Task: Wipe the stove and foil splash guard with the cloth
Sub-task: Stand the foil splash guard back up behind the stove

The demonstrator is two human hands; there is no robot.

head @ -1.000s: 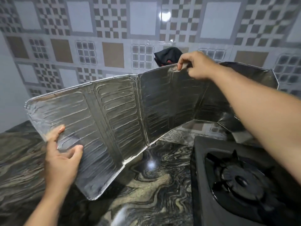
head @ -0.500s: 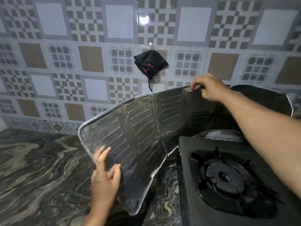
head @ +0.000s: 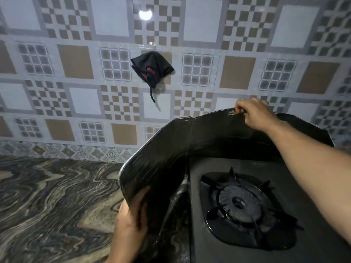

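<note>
Both hands on the foil guard [head: 161, 164]: right hand [head: 254, 114] pinches its top edge, left hand [head: 131, 221] grips the lower left end, likely wrapping it around the stove [head: 247, 205]. Cloth [head: 152, 68] hangs on the tiled wall [head: 76, 63], so no wiping now.

The left hand [head: 131, 221] had its fingers hidden behind the foil splash guard [head: 161, 162]; the stove [head: 247, 205] was cut off by the right and bottom edges; the right forearm covered a part of the guard.
</note>
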